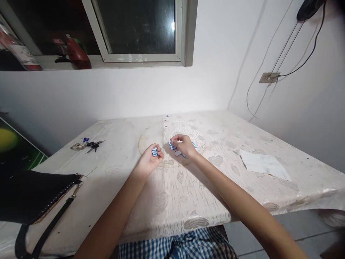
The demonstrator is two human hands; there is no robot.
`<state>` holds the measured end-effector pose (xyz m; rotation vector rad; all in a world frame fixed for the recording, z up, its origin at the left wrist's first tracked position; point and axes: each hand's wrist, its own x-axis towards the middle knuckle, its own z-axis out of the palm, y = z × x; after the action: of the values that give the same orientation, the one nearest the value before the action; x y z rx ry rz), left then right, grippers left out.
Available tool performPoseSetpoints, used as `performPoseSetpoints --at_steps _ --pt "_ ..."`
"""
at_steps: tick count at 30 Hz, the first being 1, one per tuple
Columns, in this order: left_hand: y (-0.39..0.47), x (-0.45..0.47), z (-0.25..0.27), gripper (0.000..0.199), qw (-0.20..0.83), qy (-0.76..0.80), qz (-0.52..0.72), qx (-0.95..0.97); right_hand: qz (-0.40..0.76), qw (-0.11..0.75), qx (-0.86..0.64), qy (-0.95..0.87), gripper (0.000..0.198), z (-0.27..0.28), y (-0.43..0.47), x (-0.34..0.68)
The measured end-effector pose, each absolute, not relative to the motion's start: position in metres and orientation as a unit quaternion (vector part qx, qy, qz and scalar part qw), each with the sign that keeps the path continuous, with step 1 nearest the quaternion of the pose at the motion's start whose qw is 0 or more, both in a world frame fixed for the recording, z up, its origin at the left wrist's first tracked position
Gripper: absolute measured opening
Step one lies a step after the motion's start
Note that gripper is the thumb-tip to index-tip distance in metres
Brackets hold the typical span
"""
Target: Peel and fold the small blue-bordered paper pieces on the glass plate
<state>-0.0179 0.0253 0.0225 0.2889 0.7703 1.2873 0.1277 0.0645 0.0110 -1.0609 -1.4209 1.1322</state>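
Note:
Over the middle of the table, my left hand [152, 157] is turned palm up with its fingers curled round a small stack of flat blue-and-white pieces [154, 151]. To its right, my right hand [183, 144] pinches another flat blue-and-white piece [172, 146] between thumb and fingers. Under and beside the right hand, a few more flat pieces with blue edges [180, 154] lie on the tablecloth, partly covered by the hand. They look like small cards or paper cut-outs, but their print is too small to read.
A patterned tablecloth covers the table [183, 194]. At left lie a bunch of keys [93, 145], a small blue item [86, 139] and a black bag [37, 194] with a strap. A white cloth [262, 163] lies at right. Tiny scraps [167, 116] sit near the wall.

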Motion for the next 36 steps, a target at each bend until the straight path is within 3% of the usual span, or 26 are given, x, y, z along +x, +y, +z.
performPoseSetpoints --at_steps 5,13,21,27,32,34,36 --pt "0.018 0.001 0.018 0.012 0.765 0.366 0.506 0.159 0.601 0.534 -0.351 -0.48 0.013 0.024 0.055 0.136" --pt "0.017 0.009 0.011 0.019 0.765 0.385 0.479 0.194 0.631 0.434 -0.399 -0.505 0.007 0.028 0.038 0.126" --pt "0.017 0.01 0.01 0.018 0.764 0.38 0.485 0.193 0.639 0.405 -0.41 -0.51 0.003 0.02 0.036 0.124" --pt "0.018 0.005 0.01 0.03 0.809 0.352 0.437 0.173 0.464 0.392 -0.457 -0.65 0.008 0.006 0.047 0.12" --pt "0.016 0.003 0.013 0.035 0.803 0.351 0.451 0.167 0.227 0.388 -0.559 -0.697 0.018 0.013 0.071 0.155" --pt "0.016 0.004 0.014 0.037 0.799 0.358 0.453 0.166 0.131 0.348 -0.608 -0.702 0.02 0.01 0.085 0.176" --pt "0.016 0.005 0.014 0.036 0.796 0.368 0.451 0.165 0.12 0.279 -0.649 -0.697 0.018 0.002 0.097 0.193"
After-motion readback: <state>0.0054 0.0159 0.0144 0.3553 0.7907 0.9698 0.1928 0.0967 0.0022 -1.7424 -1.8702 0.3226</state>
